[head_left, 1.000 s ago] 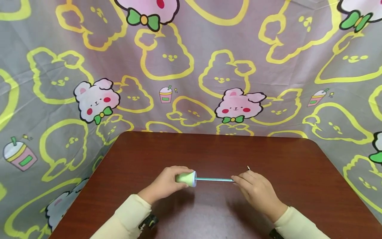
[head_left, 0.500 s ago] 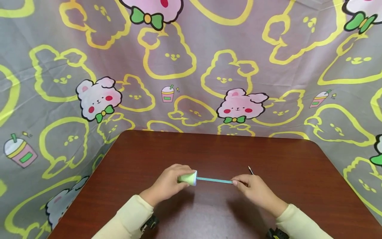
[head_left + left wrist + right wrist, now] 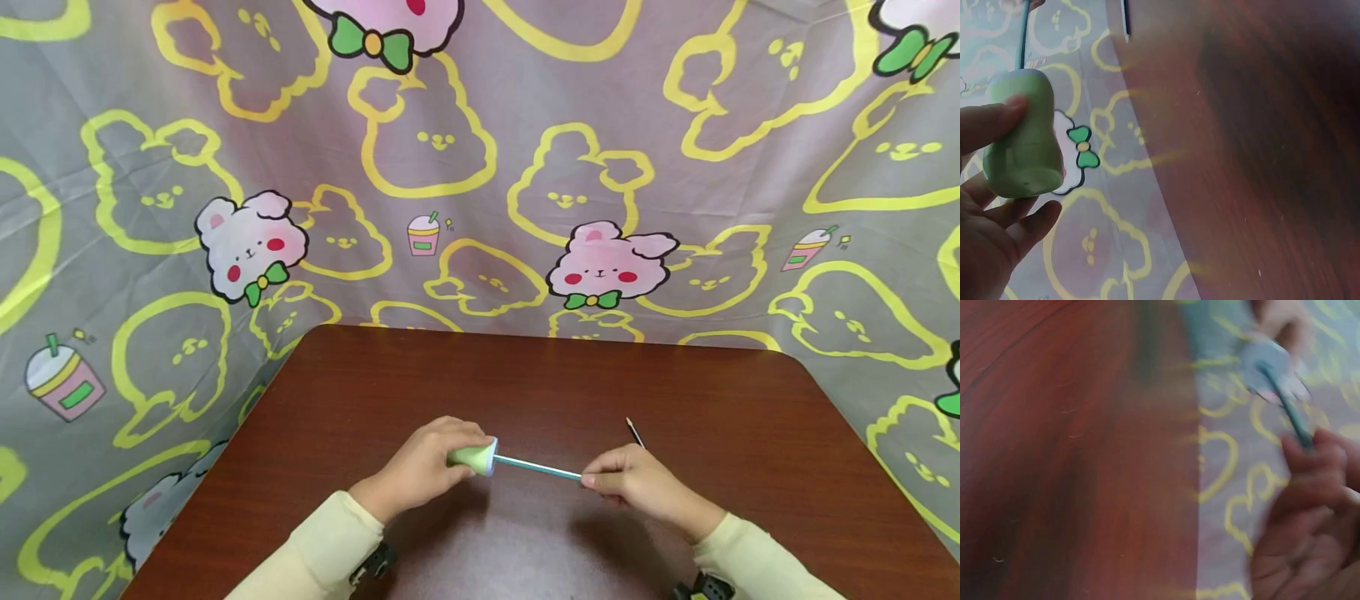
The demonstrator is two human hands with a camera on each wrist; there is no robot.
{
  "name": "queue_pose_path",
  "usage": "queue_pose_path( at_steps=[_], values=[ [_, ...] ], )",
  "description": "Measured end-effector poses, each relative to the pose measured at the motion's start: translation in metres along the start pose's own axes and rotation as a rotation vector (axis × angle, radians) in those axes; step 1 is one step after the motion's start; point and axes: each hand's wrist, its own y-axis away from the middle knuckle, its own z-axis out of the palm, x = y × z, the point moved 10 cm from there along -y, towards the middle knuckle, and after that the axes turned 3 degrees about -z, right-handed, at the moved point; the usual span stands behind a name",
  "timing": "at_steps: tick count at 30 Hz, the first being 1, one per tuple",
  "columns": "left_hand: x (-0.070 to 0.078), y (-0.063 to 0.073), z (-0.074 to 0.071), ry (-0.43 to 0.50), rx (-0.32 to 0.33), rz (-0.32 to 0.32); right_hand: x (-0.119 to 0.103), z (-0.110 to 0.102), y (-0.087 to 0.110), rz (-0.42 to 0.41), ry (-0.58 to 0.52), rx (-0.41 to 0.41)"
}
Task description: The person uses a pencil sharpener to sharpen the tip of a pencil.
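My left hand [image 3: 422, 463] grips a small light-green pencil sharpener [image 3: 469, 458], held sideways above the table. Its pale bluish end faces right, and a teal pencil [image 3: 537, 468] goes into the middle of that end. The pencil's inner tip is hidden. My right hand [image 3: 647, 488] pinches the pencil's far end between thumb and fingers. Seen from the left wrist, the sharpener's rounded green body [image 3: 1025, 134] lies between thumb and fingers. In the blurred right wrist view, the pencil [image 3: 1291, 412] runs from the fingertips into the sharpener's round face [image 3: 1254, 365].
A dark, sharpened pencil [image 3: 634, 432] lies on the brown table [image 3: 450, 375], just beyond my right hand and partly hidden by it. Behind and beside the table hangs a grey curtain [image 3: 480, 150] with cartoon prints.
The pencil now slopes down toward my right hand, which has come slightly nearer to me. Its fingers have shifted on the pencil's end. The sharpener has tilted a little in my left hand.
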Motion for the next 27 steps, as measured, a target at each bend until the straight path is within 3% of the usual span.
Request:
queue_pose_path(
  at_steps=[2,4,5,8,12,13,15,17,20,22,23,25,27],
  values=[
    [0.004,0.001,0.001,-0.025,0.007,0.035,0.014,0.006,0.002,0.153,-0.181,-0.081],
    [0.004,0.001,0.001,-0.027,0.015,0.032,0.015,0.006,0.002,0.159,-0.169,-0.093],
    [0.002,0.001,0.001,-0.021,0.016,0.022,0.013,0.004,0.002,0.126,-0.106,-0.071],
    [-0.008,0.0,0.001,0.035,0.001,-0.066,-0.008,-0.008,0.002,-0.097,0.236,0.095],
    [-0.021,0.001,0.005,0.176,-0.054,-0.205,-0.058,-0.015,0.018,-0.531,0.765,0.436],
    [-0.022,0.001,0.005,0.194,-0.058,-0.216,-0.065,-0.013,0.022,-0.61,0.831,0.495],
    [-0.019,0.0,0.003,0.174,-0.055,-0.191,-0.068,-0.011,0.024,-0.639,0.847,0.524],
    [-0.011,-0.001,0.0,0.104,-0.027,-0.119,-0.057,-0.013,0.016,-0.506,0.705,0.432],
    [-0.001,-0.002,-0.002,-0.004,0.022,-0.017,-0.017,-0.011,0.002,-0.123,0.277,0.182],
    [0.002,-0.001,-0.001,-0.022,0.032,0.014,0.007,-0.007,0.002,0.132,-0.037,0.088],
    [0.002,0.0,0.0,-0.024,0.031,0.02,0.015,-0.005,0.003,0.217,-0.13,0.059],
    [0.002,0.001,0.001,-0.021,0.025,0.019,0.02,-0.002,0.003,0.271,-0.191,0.029],
    [0.0,0.001,0.001,-0.01,0.023,0.009,0.016,-0.004,0.002,0.22,-0.103,0.036]
  ],
)
